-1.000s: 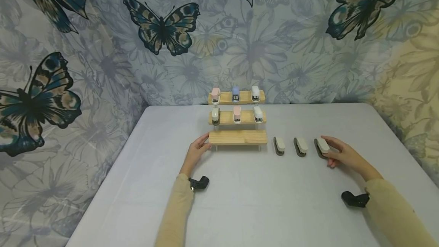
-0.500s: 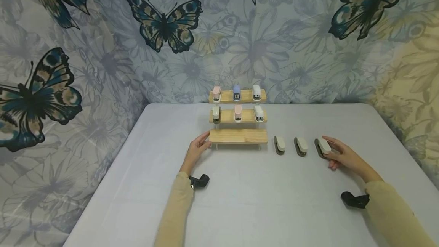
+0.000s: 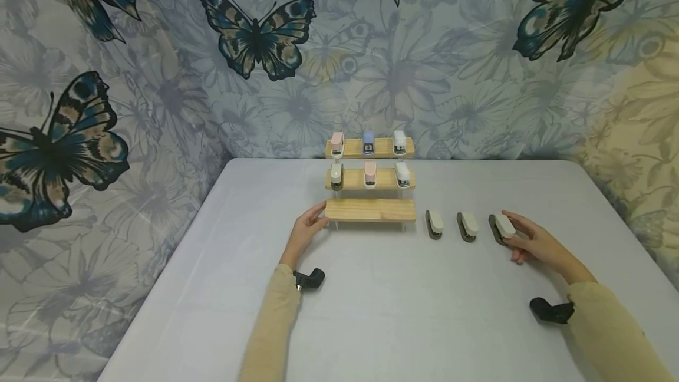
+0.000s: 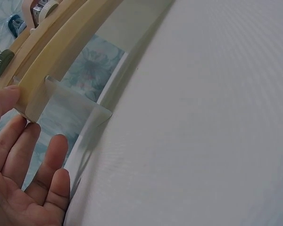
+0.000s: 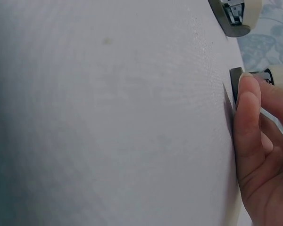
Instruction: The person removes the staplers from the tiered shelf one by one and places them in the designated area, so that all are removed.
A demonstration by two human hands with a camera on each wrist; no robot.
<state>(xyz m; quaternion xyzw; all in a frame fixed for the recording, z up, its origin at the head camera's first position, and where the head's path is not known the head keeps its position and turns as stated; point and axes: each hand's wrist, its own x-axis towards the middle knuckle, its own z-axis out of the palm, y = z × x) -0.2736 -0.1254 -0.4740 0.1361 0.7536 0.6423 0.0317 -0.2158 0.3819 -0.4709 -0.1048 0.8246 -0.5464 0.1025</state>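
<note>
My left hand (image 3: 305, 234) pinches the left end of the lowest wooden shelf board (image 3: 371, 210). In the left wrist view its thumb lies on top of the board (image 4: 37, 77) and two fingertips touch it from below. At the right of the table my right hand (image 3: 536, 246) grips a small white stapler with a dark grey-green base (image 3: 503, 227) between thumb and fingers. The right wrist view shows the fingers partly covering that stapler (image 5: 279, 77). Two matching staplers, a middle one (image 3: 468, 226) and a left one (image 3: 434, 224), lie in a row between it and the shelf.
The middle tier (image 3: 352, 179) and top tier (image 3: 351, 149) bear pink, blue and white staplers. A white cloth covers the table (image 3: 403, 311). Behind stands a butterfly-patterned backdrop (image 3: 456, 75). Black wrist cameras sit on the left wrist (image 3: 309, 279) and right wrist (image 3: 551, 311).
The head view has shifted slightly. Both hands keep their places, the left on the shelf board and the right on the stapler.
</note>
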